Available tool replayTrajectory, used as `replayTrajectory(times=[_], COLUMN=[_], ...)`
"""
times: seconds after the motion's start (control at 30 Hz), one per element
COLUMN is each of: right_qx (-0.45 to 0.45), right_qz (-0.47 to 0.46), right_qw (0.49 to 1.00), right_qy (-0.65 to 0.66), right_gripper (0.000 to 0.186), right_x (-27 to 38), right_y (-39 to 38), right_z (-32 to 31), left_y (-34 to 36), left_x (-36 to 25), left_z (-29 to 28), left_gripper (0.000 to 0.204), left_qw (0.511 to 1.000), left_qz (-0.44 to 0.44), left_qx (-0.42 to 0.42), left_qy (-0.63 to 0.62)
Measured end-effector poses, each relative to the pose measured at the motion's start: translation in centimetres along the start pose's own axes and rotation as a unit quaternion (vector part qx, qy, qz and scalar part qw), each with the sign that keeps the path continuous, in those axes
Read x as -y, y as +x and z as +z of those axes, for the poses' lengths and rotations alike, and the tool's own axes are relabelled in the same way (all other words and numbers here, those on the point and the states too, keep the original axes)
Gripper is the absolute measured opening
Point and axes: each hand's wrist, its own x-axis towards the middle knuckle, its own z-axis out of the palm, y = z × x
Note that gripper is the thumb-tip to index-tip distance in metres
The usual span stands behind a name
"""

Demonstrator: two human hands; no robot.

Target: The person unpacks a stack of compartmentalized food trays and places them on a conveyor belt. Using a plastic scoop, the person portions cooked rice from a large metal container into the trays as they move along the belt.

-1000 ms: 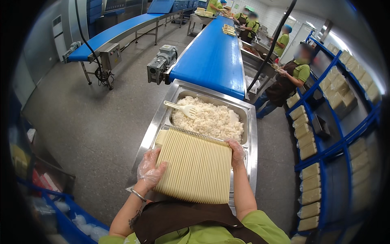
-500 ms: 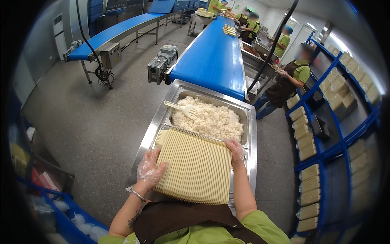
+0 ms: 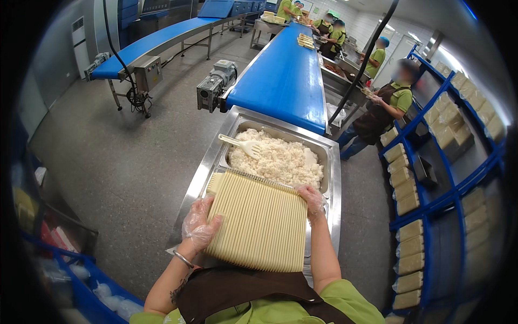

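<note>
Between my hands is a thick stack of cream-coloured trays (image 3: 258, 224), their thin ridged edges turned up toward me. My left hand (image 3: 200, 224), in a clear plastic glove, presses on the stack's left side. Gloved likewise, my right hand (image 3: 312, 202) grips its upper right corner. The stack rests over the near part of a steel counter (image 3: 335, 178) and covers what lies beneath. Just beyond it, a metal pan (image 3: 325, 156) holds cooked white rice (image 3: 280, 157). A pale slotted rice scoop (image 3: 245, 144) lies on the rice at the left.
A blue conveyor belt (image 3: 280, 75) runs away from the counter, with several food trays (image 3: 305, 40) far along it. A motor (image 3: 217, 83) juts out on its left. A co-worker (image 3: 386, 105) stands at the right, near blue shelving (image 3: 431, 202) stacked with wrapped cream trays (image 3: 410, 244).
My hands and the tray stack hold nearly the same place. The co-worker at the right has shifted their hands slightly.
</note>
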Motion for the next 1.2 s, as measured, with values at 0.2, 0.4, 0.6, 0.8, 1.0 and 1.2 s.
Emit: replayTrajectory(times=[0.2,0.4,0.6,0.8,1.0,1.2], right_qx=[0.016,0.012,0.005,0.016,0.025,0.043], right_qz=[0.009,0.017,0.031,0.025,0.017,0.044], right_qw=[1.000,1.000,0.997,0.996,0.994,0.995], right_qy=[-0.002,0.000,-0.065,-0.079,-0.108,-0.079], right_gripper=[0.013,0.012,0.011,0.009,0.012,0.014], right_x=[1.1,1.1,1.8,1.9,1.7,2.6], right_y=[-0.7,-0.7,-0.8,-0.7,0.0,-0.5], right_z=[1.0,1.0,1.6,1.6,1.2,2.4], left_y=[-0.1,0.0,-0.1,0.0,0.1,-0.1], left_x=[0.4,0.3,0.5,0.7,0.5,0.8], left_z=[0.1,0.1,0.0,0.2,0.1,0.1], left_gripper=[0.051,0.052,0.054,0.054,0.054,0.054], left_qw=[1.000,1.000,1.000,1.000,1.000,1.000], left_qz=[0.000,-0.007,-0.007,-0.011,-0.019,-0.011], left_qx=[-0.004,0.005,0.006,0.013,0.019,0.008], left_qy=[0.007,0.004,0.002,0.003,0.009,0.003])
